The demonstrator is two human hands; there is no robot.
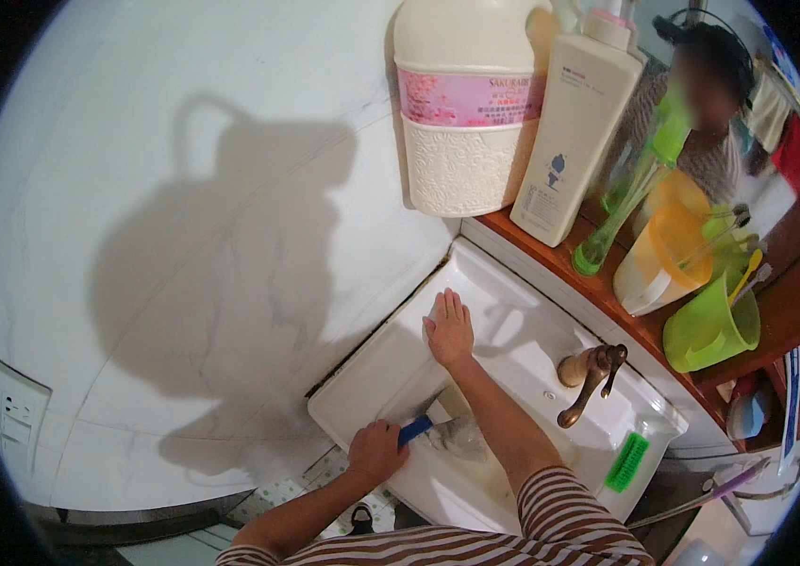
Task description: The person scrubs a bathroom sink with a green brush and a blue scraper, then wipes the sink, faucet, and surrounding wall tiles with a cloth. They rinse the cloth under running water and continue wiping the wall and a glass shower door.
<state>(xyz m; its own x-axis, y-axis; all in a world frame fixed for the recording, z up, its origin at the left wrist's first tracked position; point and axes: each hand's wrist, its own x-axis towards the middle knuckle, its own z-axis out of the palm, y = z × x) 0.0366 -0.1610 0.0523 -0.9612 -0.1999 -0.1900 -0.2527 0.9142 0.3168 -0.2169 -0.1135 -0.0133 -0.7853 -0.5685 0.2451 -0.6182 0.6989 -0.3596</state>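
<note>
My left hand point(375, 451) grips the blue handle point(415, 429) of a tool at the near left rim of a white ceramic washbasin point(372, 396). The tool's thin head reaches over the bowl and its shape is hard to make out. Below it, something pale and greyish point(462, 439) shows in the bowl, too unclear to name. Palm down, my right hand point(451, 331) rests at the basin's back left ledge with its fingers stretched out and the thumb apart. No object shows in it, though its underside is hidden. My right forearm crosses above the bowl and covers part of it.
A bronze faucet point(587, 382) rises from the back ledge. A green scrubbing brush point(628, 462) lies at the right corner. On the wooden shelf point(662, 336) stand a large cream jug point(467, 170), a pump bottle point(577, 134) and several cups. A tiled wall point(230, 283) bounds the left.
</note>
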